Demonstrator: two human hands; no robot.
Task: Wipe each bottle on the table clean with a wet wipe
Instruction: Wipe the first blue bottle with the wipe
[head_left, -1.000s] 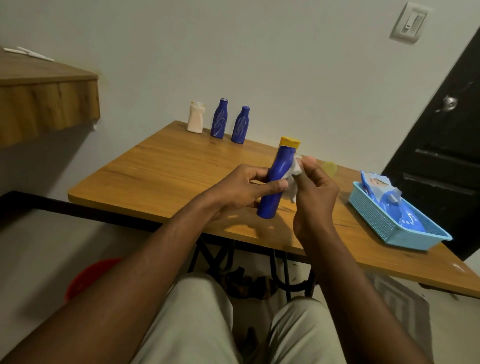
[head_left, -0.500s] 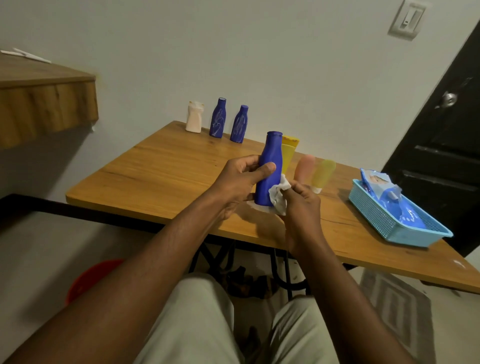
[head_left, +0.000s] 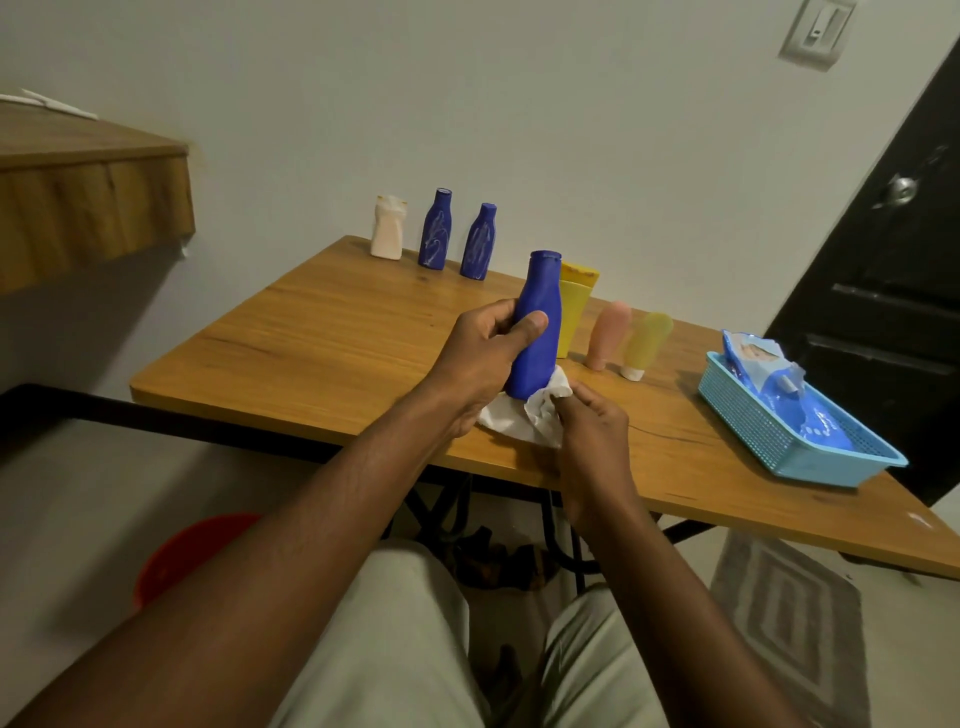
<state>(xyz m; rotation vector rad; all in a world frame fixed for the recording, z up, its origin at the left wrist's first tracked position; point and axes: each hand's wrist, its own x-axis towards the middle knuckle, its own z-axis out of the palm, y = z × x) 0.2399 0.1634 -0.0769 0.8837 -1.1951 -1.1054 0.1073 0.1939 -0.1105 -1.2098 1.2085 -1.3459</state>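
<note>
Blue plastic bottle (head_left: 543, 291) is gripped by the left hand (head_left: 478, 358) so the right hand (head_left: 592, 431), pinching a white wet wipe (head_left: 543, 415) at five o'clock, can scrub its base.

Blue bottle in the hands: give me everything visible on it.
The blue bottle is plain deep blue, matte, plastic-looking, with a narrow neck widening to a fuller body; no label shows. It is upright, leaning slightly, over the front of the table. The left hand grips its middle, thumb across the front. The wet wipe, pinched by the right hand, is bunched against its base, hiding the bottom. A yellow tube stands behind it.
</note>
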